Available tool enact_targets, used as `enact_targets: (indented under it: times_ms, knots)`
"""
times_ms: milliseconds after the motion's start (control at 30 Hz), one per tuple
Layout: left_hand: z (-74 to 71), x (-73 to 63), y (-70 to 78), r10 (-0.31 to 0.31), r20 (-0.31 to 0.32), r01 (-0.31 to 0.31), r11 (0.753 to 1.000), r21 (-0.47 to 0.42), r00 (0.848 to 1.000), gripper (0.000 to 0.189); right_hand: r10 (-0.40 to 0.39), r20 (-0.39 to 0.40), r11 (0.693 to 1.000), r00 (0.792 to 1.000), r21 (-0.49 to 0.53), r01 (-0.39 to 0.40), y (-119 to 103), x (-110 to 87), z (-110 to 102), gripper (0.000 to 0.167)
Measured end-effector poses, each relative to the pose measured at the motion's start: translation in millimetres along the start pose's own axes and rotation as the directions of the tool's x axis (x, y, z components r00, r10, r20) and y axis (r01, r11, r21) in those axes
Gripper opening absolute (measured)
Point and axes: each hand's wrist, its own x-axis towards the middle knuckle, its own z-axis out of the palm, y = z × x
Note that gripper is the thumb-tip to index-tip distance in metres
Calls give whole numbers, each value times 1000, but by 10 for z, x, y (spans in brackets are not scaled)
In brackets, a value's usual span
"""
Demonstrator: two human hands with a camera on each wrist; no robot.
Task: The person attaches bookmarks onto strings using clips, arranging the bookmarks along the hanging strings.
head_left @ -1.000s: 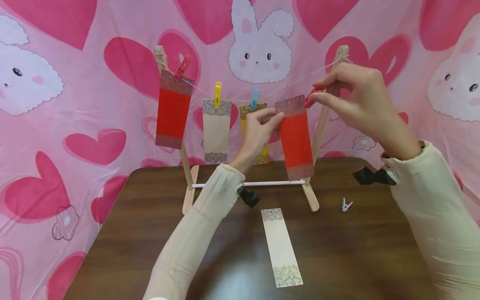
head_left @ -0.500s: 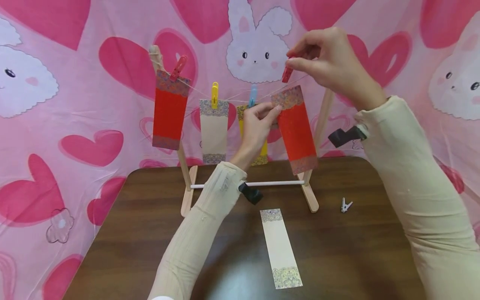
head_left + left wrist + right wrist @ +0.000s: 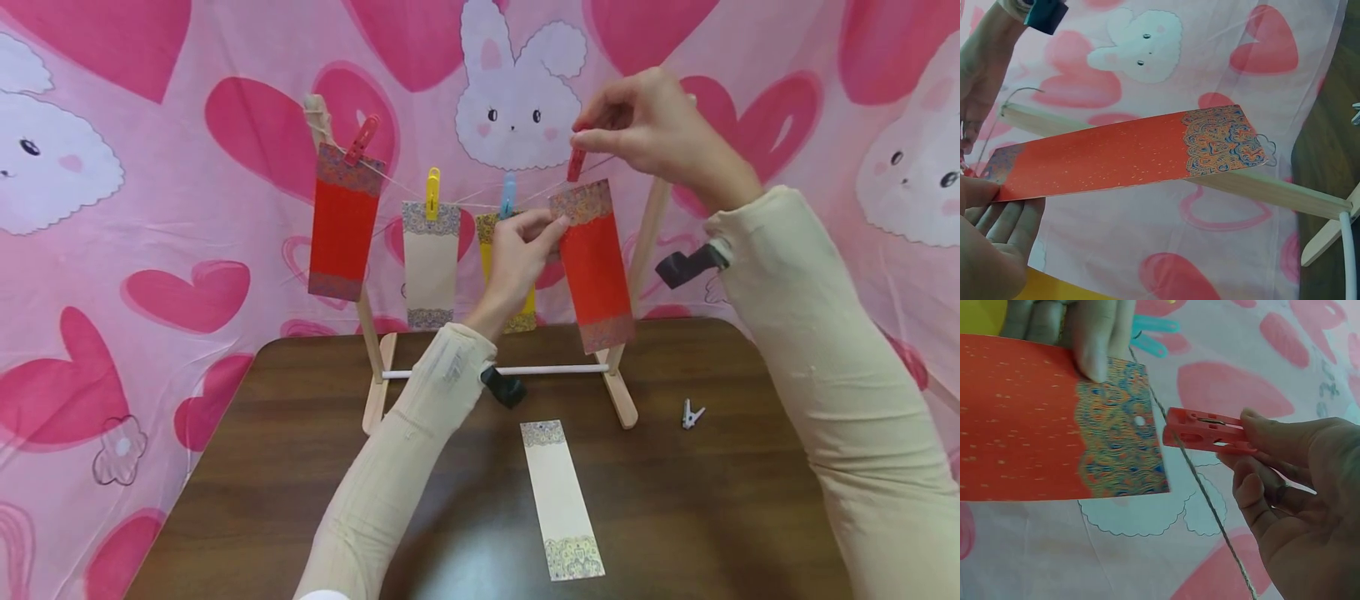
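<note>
My left hand pinches a red paper card with patterned end bands by its upper left edge. The card tilts beside the string. In the right wrist view, a small hole shows in its band. Just above the card, my right hand pinches a red clothespin between thumb and fingers. The clothespin's front end lies at the string, close to the card's top edge but apart from it. Clipped along the line hang another red card, a cream card and a yellow card, partly hidden by my left hand.
A wooden stand with posts and a white crossbar carries the string. On the brown table lie a cream patterned strip and, at right, a small white clothespin. A pink cloth with hearts and rabbits hangs behind.
My right hand has brought the red clothespin left and up from beside the card to just above its top edge, then slightly down. My left hand still holds the card, now more tilted.
</note>
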Motion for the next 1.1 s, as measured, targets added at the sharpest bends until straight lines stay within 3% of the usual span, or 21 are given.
enact_targets:
  times_ms: [300,567,767,933,1100]
  knots:
    - [-8,-29,-82,-19,25,19,1000,8,1000,17,8,143,997,990,-76,3,6,-14,13,19]
    - [-67,-54,-132,-2,42,1,1000,26,999,16,-47,244,998,969,-36,57,24,-88,75,13]
    - [-113,-103,-143,3,52,-7,998,64,999,16,-56,259,997,964,-45,70,26,-141,113,17]
    - [-132,-129,-153,-11,63,6,996,85,998,20,10,266,994,964,-104,19,-14,-169,133,26]
    - [-163,-188,-205,-26,101,12,989,144,995,26,48,163,985,985,-170,-20,-68,-272,214,35]
